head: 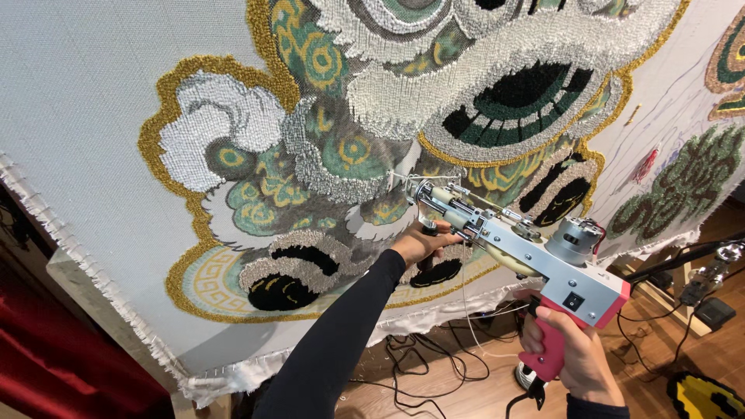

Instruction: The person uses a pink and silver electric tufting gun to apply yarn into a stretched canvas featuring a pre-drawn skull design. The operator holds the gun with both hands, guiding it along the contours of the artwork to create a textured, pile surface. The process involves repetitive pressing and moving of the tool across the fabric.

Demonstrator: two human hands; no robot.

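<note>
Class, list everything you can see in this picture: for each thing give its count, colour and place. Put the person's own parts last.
Backing cloth: one, pale grey, stretched across the upper picture.
Tufted design: one, gold, green, white and black, middle of the cloth.
Tufting gun: one, silver body with pink handle, tip at the cloth, right of centre.
Yarn strand: one, pale, hanging under the gun.
Cables: several, black, on the wooden floor below.
Red fabric: one, lower left corner.
Yellow and black rug piece: one, lower right corner.
Left hand: one, black sleeve, on the gun's front grip.
Right hand: one, around the pink handle.
</note>
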